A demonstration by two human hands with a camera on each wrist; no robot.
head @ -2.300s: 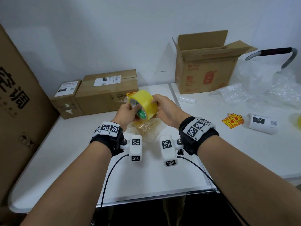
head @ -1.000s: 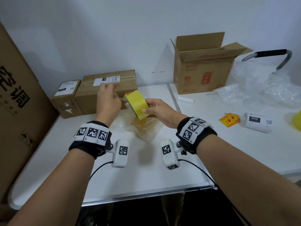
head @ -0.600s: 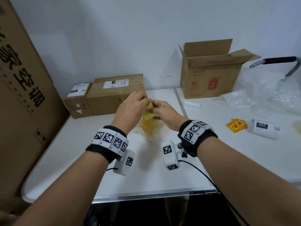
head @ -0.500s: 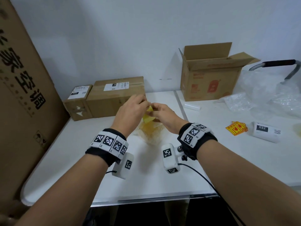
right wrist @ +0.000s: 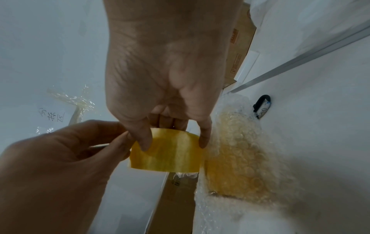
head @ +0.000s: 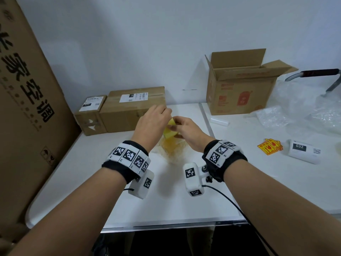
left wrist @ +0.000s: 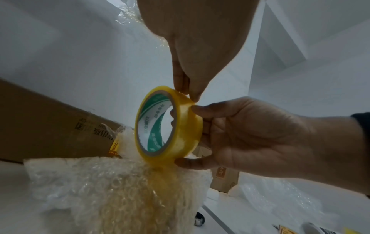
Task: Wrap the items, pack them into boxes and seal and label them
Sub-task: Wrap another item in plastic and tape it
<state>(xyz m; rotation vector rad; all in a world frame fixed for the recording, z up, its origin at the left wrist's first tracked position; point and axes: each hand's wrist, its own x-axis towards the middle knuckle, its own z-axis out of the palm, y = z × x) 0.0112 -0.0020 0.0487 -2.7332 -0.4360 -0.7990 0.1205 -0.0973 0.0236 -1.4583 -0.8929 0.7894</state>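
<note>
Since the frame of a second ago our left hand (head: 150,124) has come back from mid-air to the roll of translucent yellow packing tape with a green-printed white core (left wrist: 170,125), and both hands have moved further from us, over the bubble-wrapped bundle streaked with yellow tape (head: 170,147) that lies on the white bench (head: 77,169) toward its back edge. Largest in sight, the tall brown cardboard carton with black printed characters (head: 27,111) stands against the bench's left edge. At the back edge the open brown cardboard box with red print (head: 239,89) stands with its flaps up; we cannot see inside it. The sealed long brown box with a white label (head: 132,109) and the small sealed brown box with a white label (head: 91,115) sit side by side at the back left corner. Our right hand (left wrist: 260,139) grips the roll, thumb and little finger curled on its outer face, other fingers through the core. Our left thumb and forefinger are pinching at the tape on the roll's upper rim. The white label roll marked 032 (head: 302,151) and yellow-and-red stickers (head: 269,148) lie toward the right edge.
</note>
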